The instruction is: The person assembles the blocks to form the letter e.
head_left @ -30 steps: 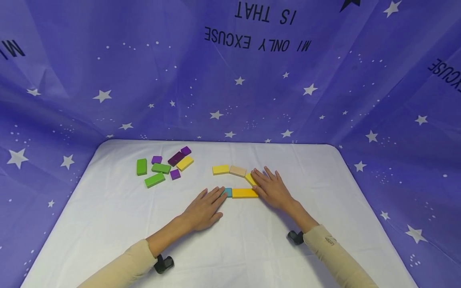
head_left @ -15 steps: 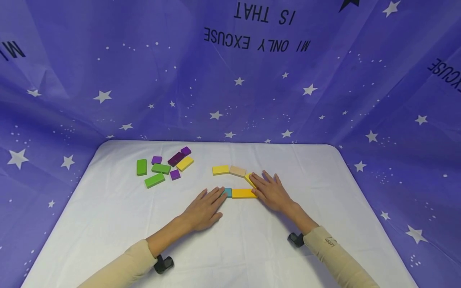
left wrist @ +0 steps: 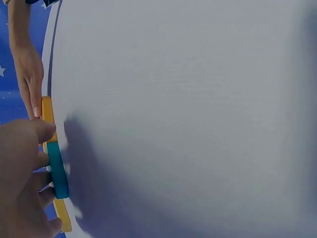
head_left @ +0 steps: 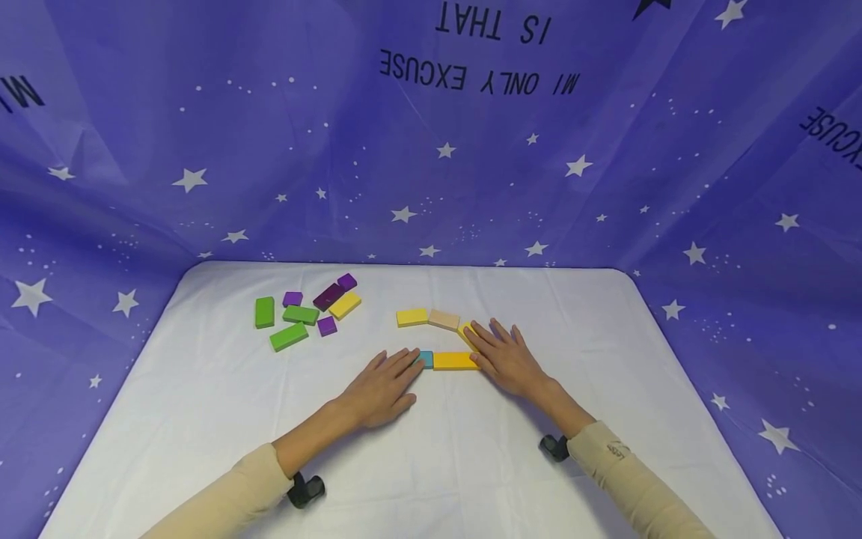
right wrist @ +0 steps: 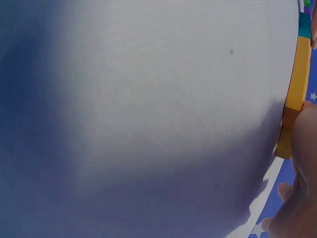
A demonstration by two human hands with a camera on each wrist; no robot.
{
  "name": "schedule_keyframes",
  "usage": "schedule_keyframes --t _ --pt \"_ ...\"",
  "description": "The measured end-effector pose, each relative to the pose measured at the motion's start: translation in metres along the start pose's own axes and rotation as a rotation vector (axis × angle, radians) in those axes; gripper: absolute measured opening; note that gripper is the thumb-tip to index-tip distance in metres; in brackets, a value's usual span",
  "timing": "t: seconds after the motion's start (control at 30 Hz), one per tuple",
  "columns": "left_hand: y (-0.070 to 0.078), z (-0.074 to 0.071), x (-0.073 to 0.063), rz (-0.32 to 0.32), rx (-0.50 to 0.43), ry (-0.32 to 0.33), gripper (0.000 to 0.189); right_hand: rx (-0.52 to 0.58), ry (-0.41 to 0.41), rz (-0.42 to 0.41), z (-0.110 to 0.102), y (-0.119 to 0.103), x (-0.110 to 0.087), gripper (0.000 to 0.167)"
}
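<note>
Far-left corner area of the table (head_left: 431,471): green rectangular blocks (head_left: 289,337). Mid-table: left hand (head_left: 378,393), palm down, fingers extended, tips on blue rectangular block (head_left: 427,360); orange-yellow oblong block (head_left: 454,361) adjoining. Right hand (head_left: 509,361): palm down, fingers spread, over that block's right end and slanted yellow rectangular block (head_left: 462,329).

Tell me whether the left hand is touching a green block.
No, the left hand lies at the blue block, apart from the green blocks.
</note>
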State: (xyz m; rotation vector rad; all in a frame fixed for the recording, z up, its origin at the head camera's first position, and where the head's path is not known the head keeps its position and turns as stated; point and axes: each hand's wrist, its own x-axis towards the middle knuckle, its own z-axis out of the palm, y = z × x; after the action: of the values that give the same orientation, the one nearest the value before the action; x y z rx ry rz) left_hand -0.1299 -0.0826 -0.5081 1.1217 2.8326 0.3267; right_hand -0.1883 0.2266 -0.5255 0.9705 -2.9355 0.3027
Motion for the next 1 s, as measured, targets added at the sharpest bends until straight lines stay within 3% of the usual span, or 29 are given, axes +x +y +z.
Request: schedule_keyframes --t 0.3,0.43,0.6,0.77,0.87,1.0 --pt "-0.005 -0.009 0.007 0.016 -0.100 0.042 0.054 -0.021 -0.003 -0.002 -0.001 0.002 0.002 0.053" --pt "-0.013 -0.012 0.006 -0.018 -0.178 0.100 0.052 -0.027 0.001 -0.010 -0.002 0.002 0.002 0.053" --pt "-0.040 -0.020 -0.008 -0.159 -0.256 0.247 0.048 -0.031 0.002 -0.008 -0.001 0.003 0.002 0.053" --pt "-0.082 -0.036 -0.036 -0.353 -0.327 0.372 0.047 -0.032 0.010 -0.009 -0.001 0.002 0.002 0.053" --pt "-0.107 -0.045 -0.055 -0.445 -0.327 0.392 0.047 -0.023 0.010 -0.012 -0.001 0.001 0.001 0.053" --pt "-0.131 -0.052 -0.074 -0.520 -0.330 0.333 0.049 -0.017 0.004 -0.012 -0.002 -0.001 0.001 0.053"
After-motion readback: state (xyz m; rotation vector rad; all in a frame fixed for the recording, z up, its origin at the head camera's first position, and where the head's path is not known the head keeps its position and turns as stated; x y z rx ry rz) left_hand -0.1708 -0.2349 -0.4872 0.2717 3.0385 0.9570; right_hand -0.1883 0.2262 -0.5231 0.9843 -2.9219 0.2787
